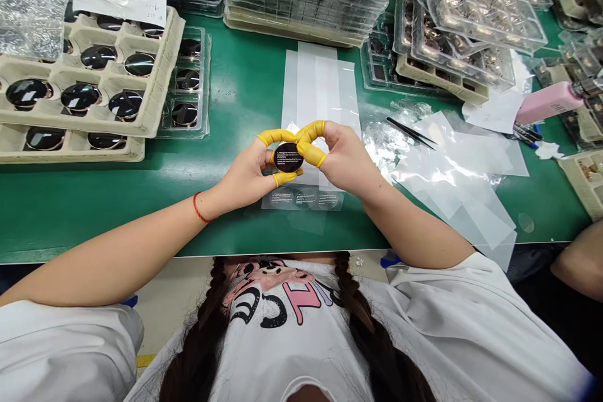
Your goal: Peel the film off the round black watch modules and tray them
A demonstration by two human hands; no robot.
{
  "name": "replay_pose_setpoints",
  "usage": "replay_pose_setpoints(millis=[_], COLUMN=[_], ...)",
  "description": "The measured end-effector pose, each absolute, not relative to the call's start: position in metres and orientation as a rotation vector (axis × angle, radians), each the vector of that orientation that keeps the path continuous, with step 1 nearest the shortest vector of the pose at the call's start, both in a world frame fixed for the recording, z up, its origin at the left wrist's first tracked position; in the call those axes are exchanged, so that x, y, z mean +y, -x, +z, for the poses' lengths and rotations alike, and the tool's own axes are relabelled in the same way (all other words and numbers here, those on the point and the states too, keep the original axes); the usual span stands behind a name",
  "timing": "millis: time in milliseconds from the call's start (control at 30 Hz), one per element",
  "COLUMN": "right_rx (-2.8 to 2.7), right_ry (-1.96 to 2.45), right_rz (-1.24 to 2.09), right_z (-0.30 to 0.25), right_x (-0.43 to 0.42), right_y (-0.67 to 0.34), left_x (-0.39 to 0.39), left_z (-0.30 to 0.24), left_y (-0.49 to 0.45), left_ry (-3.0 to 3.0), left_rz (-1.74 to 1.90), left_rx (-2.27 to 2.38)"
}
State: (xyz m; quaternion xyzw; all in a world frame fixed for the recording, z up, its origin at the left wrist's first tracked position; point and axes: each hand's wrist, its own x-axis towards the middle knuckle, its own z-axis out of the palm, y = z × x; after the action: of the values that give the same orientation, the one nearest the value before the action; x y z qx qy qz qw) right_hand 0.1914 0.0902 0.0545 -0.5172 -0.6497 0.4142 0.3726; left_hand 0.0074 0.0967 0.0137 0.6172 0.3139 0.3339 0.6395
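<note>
The left hand [242, 176] clamps a round black disc [288, 157] between yellow finger cots [276, 137]; the right hand [343, 160] draws together just beside its rim; a clear film sheet [320, 88] lies beneath on the green counter [235, 88].

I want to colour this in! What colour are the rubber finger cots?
The finger cots are bright yellow; the head view shows them well.
</note>
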Motion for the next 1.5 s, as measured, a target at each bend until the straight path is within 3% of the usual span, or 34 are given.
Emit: replay_pose_setpoints(millis=[433, 567, 700, 867, 1033, 1300, 1500], right_rx=[-1.742, -1.977, -2.075, -2.07, -1.96, -1.905, -2.075], right_ry=[1.334, 1.37, 1.743, 2.082, 2.191, 1.379, 1.265], right_rz=[0.988, 0.564, 0.238, 0.254, 0.368, 0.456, 0.287], right_z=[0.055, 0.056, 0.04, 0.009, 0.018, 0.042, 0.031], right_x=[0.089, 0.094, 0.112, 0.128, 0.123, 0.079, 0.064], right_y=[-0.19, -0.207, -0.245, -0.269, -0.261, -0.204, -0.187], left_x=[0.097, 0.098, 0.101, 0.104, 0.104, 0.101, 0.1], left_z=[0.015, 0.015, 0.011, 0.007, 0.006, 0.007, 0.004], left_y=[-0.01, -0.01, -0.011, -0.012, -0.012, -0.014, -0.012], left_ry=[-1.393, -1.359, -1.273, -1.233, -1.235, -1.26, -1.459], left_rz=[0.787, 0.792, 0.735, 0.682, 0.677, 0.724, 0.775], left_rx=[0.715, 0.74, 0.77, 0.816, 0.811, 0.783, 0.791])
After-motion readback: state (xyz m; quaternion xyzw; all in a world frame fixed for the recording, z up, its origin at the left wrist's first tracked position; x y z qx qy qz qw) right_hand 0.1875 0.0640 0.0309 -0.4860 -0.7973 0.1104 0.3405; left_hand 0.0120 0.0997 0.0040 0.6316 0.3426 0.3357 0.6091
